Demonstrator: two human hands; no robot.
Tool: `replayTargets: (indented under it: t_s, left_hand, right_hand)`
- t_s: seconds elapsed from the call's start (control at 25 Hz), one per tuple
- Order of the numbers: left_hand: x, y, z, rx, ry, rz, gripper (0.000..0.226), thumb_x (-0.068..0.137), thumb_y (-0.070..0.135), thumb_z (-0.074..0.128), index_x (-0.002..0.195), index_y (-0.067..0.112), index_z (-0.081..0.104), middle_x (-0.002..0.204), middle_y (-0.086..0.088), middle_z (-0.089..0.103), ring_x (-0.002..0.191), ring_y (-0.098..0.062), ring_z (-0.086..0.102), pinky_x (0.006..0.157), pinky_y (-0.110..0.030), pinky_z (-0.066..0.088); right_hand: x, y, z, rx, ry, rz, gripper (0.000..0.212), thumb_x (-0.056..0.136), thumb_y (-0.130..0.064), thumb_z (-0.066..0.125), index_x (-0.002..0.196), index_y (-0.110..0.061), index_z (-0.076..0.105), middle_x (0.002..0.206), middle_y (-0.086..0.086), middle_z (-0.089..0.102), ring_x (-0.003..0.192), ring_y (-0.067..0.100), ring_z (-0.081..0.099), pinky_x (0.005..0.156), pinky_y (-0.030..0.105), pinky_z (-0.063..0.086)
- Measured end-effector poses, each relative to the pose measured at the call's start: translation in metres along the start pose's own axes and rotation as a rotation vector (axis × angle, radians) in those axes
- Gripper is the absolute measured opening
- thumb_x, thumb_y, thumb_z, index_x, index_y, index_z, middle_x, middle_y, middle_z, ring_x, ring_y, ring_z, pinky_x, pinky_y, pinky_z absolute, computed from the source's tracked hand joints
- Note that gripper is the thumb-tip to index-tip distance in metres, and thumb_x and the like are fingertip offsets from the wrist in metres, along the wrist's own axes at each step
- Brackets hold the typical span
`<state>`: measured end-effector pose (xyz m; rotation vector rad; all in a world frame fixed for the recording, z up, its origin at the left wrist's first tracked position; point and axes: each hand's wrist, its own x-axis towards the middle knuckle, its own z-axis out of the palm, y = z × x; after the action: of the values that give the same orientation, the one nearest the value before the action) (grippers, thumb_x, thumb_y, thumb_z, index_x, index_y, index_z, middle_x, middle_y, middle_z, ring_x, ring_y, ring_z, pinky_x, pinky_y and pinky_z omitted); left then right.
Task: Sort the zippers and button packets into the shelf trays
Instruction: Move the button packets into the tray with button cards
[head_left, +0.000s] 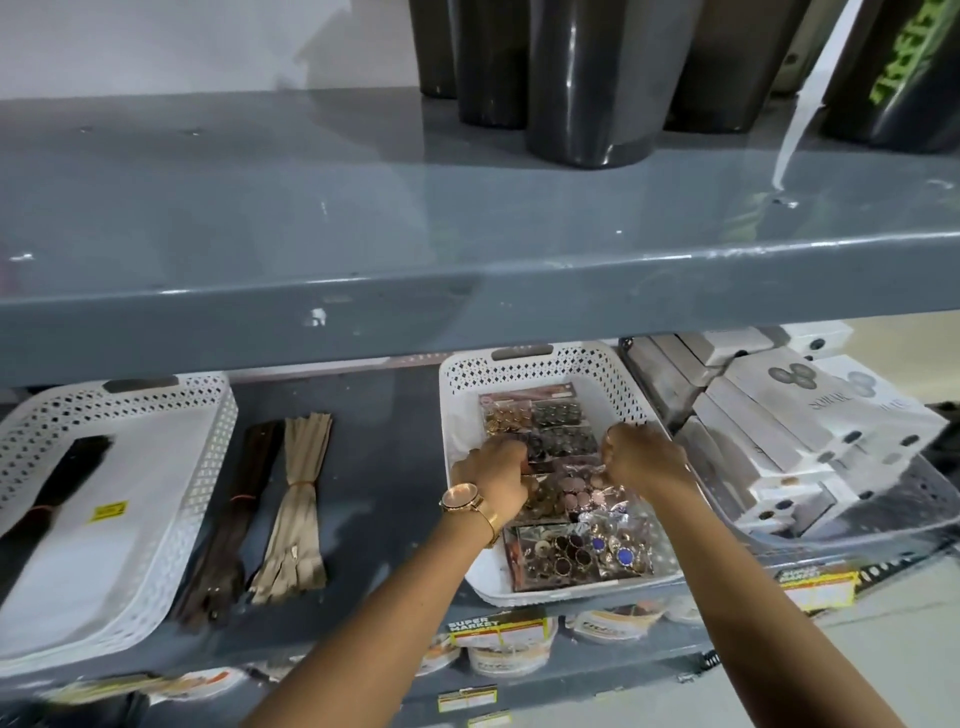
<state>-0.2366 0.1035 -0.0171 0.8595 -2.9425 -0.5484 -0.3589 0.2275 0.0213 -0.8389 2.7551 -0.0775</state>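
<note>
A white perforated tray (524, 366) on the middle shelf holds several button packets. Both hands reach into it. My left hand (496, 475), with a gold watch on the wrist, grips the left edge of a middle button packet (563, 491). My right hand (644, 457) pinches the same packet's right side. Another button packet (535, 423) lies at the tray's back, and one more button packet (576, 553) lies at its front. A second white tray (171, 519) at the left holds a black zipper bundle (67, 483). Between the trays lie a brown zipper bundle (236, 514) and a beige zipper bundle (301, 499).
A grey upper shelf (467, 291) overhangs the trays, with dark plastic bins (587, 83) on it. At the right a clear basket (883, 525) holds stacked white boxes (779, 431). Below the shelf edge sit packaged goods and yellow price labels (498, 629).
</note>
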Motion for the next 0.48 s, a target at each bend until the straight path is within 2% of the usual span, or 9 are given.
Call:
replayTargets:
  t_s: [0.08,0.16,0.24,0.36,0.44,0.48]
  left_hand:
    - [-0.010,0.001,-0.006,0.084,0.084,0.049,0.022,0.092,0.031,0.051,0.105,0.014,0.057,0.117,-0.008,0.060,0.099,-0.034,0.063,0.074,-0.038,0.050]
    - [-0.021,0.000,-0.024,0.051,0.204,0.070,0.026,0.095,0.030,0.043,0.115,0.017,0.053,0.118,-0.007,0.059,0.098,-0.036,0.064,0.071,-0.041,0.050]
    - [-0.035,-0.012,-0.049,-0.010,0.355,0.058,0.024,0.096,0.031,0.040,0.114,0.021,0.052,0.112,-0.005,0.061,0.091,-0.036,0.065,0.063,-0.040,0.047]
    - [-0.062,-0.052,-0.088,-0.022,0.551,-0.094,0.018,0.096,0.035,0.039,0.101,0.025,0.054,0.101,-0.004,0.064,0.086,-0.033,0.065,0.060,-0.036,0.042]
    - [-0.082,-0.090,-0.106,-0.027,0.568,-0.235,0.017,0.094,0.036,0.042,0.097,0.027,0.056,0.100,-0.004,0.066,0.088,-0.034,0.065,0.063,-0.033,0.041]
    - [-0.092,-0.108,-0.109,-0.041,0.559,-0.286,0.017,0.093,0.035,0.044,0.098,0.027,0.057,0.100,-0.004,0.068,0.090,-0.034,0.066,0.064,-0.032,0.046]
  right_hand:
    - [-0.010,-0.014,-0.007,-0.129,0.001,0.020,0.023,0.093,-0.011,0.051,0.115,-0.005,0.057,0.112,0.014,0.065,0.105,0.029,0.061,0.091,0.041,0.053]
    - [-0.019,-0.035,-0.014,-0.218,0.009,0.009,0.038,0.094,-0.019,0.051,0.130,-0.008,0.045,0.133,0.017,0.052,0.121,0.033,0.051,0.098,0.044,0.046]
    - [-0.027,-0.065,-0.018,-0.263,0.075,-0.030,0.052,0.094,-0.029,0.052,0.140,-0.012,0.033,0.144,0.014,0.039,0.128,0.033,0.044,0.098,0.043,0.045]
    - [-0.035,-0.109,-0.018,-0.321,0.166,-0.037,0.045,0.093,-0.022,0.048,0.138,-0.016,0.039,0.145,0.011,0.041,0.130,0.032,0.044,0.094,0.041,0.047]
    - [-0.033,-0.116,-0.014,-0.307,0.118,0.032,0.040,0.094,-0.018,0.042,0.133,-0.014,0.048,0.141,0.011,0.050,0.125,0.030,0.051,0.092,0.037,0.048]
    - [-0.030,-0.110,-0.010,-0.272,0.083,0.073,0.036,0.095,-0.019,0.040,0.129,-0.013,0.052,0.134,0.011,0.057,0.118,0.028,0.057,0.086,0.034,0.049]
